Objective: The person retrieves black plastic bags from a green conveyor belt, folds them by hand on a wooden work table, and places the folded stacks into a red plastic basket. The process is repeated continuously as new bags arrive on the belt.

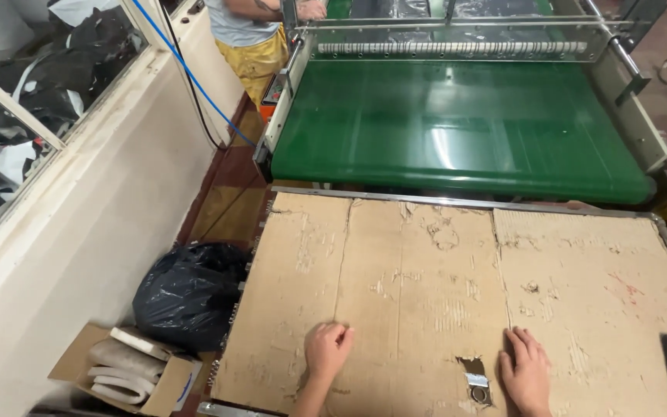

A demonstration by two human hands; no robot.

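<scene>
Below, fig. shows our two hands resting on a worn cardboard sheet (426,286) that covers a metal-framed table, directly in front of a green conveyor belt (457,127). Our left hand (327,347) is curled into a loose fist, knuckles down on the board, holding nothing. Our right hand (526,371) lies flat, fingers extended, palm on the board, just beside a small tear exposing a metal clip (477,384).

Handling, as we judge it: the cardboard looks light and fairly stiff, but scuffed, creased along approx. two vertical fold lines, w/ the top layer peeled in many spots, so it would likely bend at the folds and tear near the hole. Surface appears dry and matte, not slippery. Best hold would be at the near edge or side edges, both hands spread wide, away from the torn patch.

Hidden or unclear: our forearms are cut off by the frame bottom; the table under the board shows only as a thin metal rim. A dark object at the lower right corner is cropped, and we cannot identify it. At left, a black plastic bag (191,293) and an open carton (125,371) w/ pale folded pieces sit on the floor. At top, another person (252,35) is seen as a torso only.
</scene>
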